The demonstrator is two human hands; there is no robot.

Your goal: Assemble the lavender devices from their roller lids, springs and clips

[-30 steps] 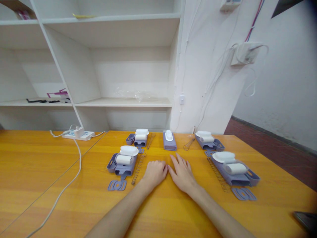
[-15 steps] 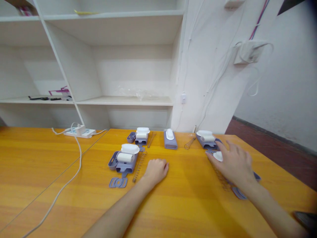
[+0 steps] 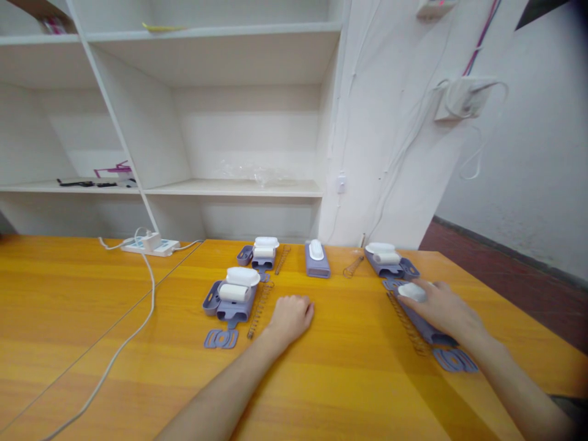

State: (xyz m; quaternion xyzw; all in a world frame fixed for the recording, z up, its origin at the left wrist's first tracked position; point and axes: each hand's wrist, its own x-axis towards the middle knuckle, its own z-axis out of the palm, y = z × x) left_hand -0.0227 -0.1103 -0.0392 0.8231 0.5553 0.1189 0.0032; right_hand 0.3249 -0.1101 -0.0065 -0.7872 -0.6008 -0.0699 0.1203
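Observation:
My right hand (image 3: 448, 309) reaches over a purple box-like housing (image 3: 425, 324) at the right, thumb and fingers closed around a white oval part (image 3: 412, 292) on it. Left of that housing lies a coil spring (image 3: 407, 321), and flat purple ring plates (image 3: 454, 360) lie at its near end. My left hand (image 3: 291, 315) rests on the table as a loose fist, with nothing showing in it. Nearest to it are another spring (image 3: 260, 309) and a purple housing (image 3: 236, 306) topped by a white roll (image 3: 234, 293) and a white oval part (image 3: 242, 276).
Farther back stand similar part sets, one purple housing (image 3: 264, 262) at left, another (image 3: 388, 269) at right. Between them is a purple case (image 3: 318, 266) with a white oval piece on top. A power strip (image 3: 154, 246) trails a white cable (image 3: 149, 312). White shelves (image 3: 229, 187) rise behind.
My right hand has come down and its spread fingers have closed on the white oval part. The view has shifted slightly; my left hand stays resting in place.

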